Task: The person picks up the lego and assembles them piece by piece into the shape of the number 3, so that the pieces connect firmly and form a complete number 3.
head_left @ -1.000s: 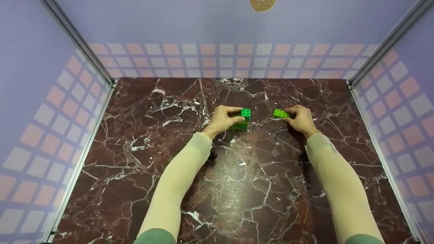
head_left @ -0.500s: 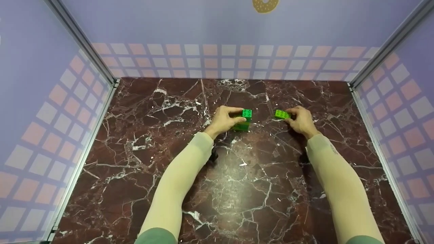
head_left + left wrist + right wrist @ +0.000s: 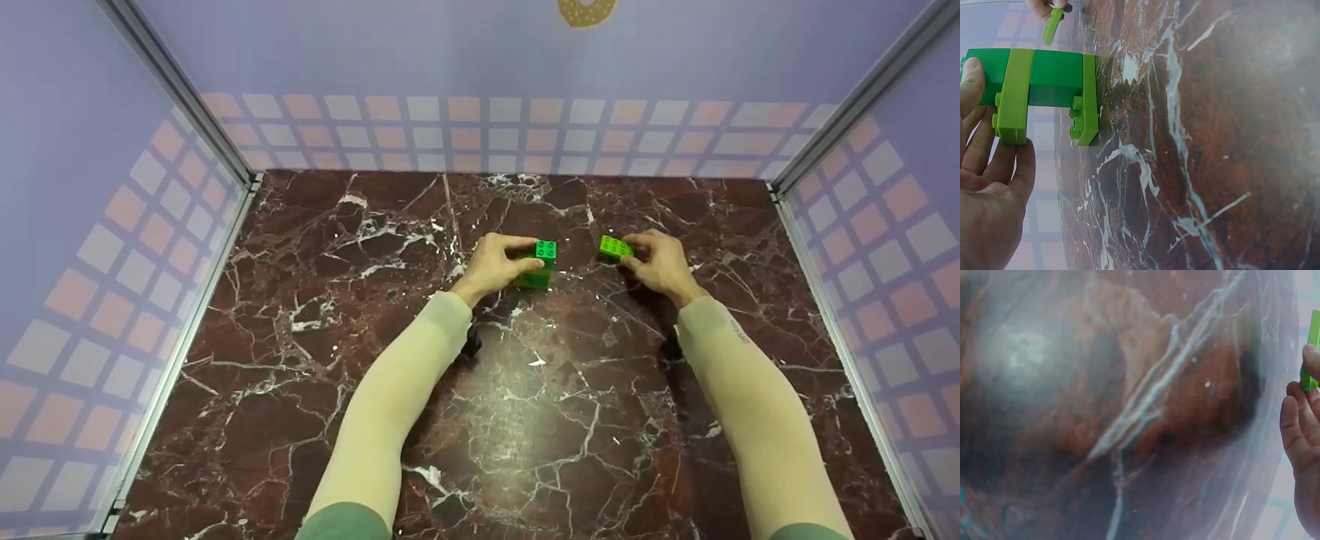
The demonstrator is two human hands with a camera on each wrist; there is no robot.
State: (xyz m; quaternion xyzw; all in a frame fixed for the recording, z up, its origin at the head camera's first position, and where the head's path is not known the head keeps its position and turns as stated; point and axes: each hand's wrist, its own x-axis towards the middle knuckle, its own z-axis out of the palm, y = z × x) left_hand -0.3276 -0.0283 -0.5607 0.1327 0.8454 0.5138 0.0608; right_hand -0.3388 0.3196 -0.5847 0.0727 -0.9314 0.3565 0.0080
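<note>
My left hand (image 3: 493,264) pinches the dark green top brick (image 3: 546,250) of a short tower standing on the marble-patterned table. Seen from the left wrist, the tower alternates dark green bricks with a light green middle brick (image 3: 1015,95) and a light green bottom brick (image 3: 1090,101). The two light green bricks jut out to one side, their studs bare there. To the right of the tower, my right hand (image 3: 663,262) pinches a loose light green brick (image 3: 615,247) between thumb and fingers, studs up. Only part of this brick shows in the right wrist view.
The dark red table (image 3: 360,285) has white veins and a bright reflection near its middle. Purple panels with pink and white squares, such as the back wall (image 3: 420,67), enclose it behind and on both sides. Metal edging (image 3: 180,352) runs along the left side.
My right hand has moved the loose light green brick slightly left and away from me, toward the tower, turning it a little. My left hand stays on the tower.
</note>
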